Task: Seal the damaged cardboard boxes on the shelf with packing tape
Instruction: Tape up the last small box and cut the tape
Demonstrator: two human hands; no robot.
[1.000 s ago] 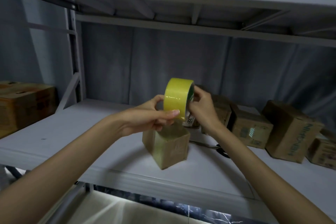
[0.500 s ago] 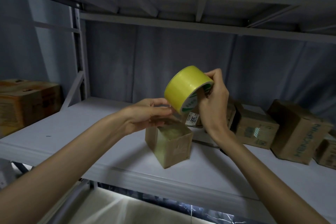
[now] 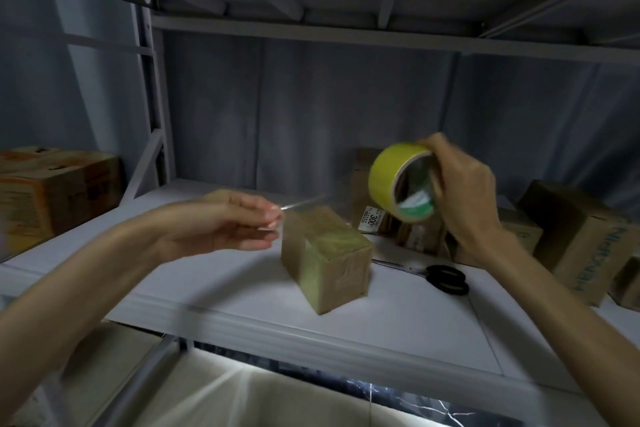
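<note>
A small taped cardboard box (image 3: 325, 256) stands on the white shelf (image 3: 398, 319), near its front edge. My right hand (image 3: 464, 191) grips a yellow roll of packing tape (image 3: 398, 180), held up to the right above the box. A clear strip of tape (image 3: 304, 202) stretches from the roll leftward to my left hand (image 3: 235, 222), which pinches its free end just left of the box top. The strip is faint and blurred.
Black scissors (image 3: 445, 277) lie on the shelf right of the box. Several cardboard boxes (image 3: 575, 239) sit at the back right behind my right hand. A larger box (image 3: 52, 191) stands at the far left. A shelf upright (image 3: 152, 107) rises at the back left.
My hands have pulled apart: the right one carried the roll up and to the right, the left one drew the tape end out to the left. The box stayed put.
</note>
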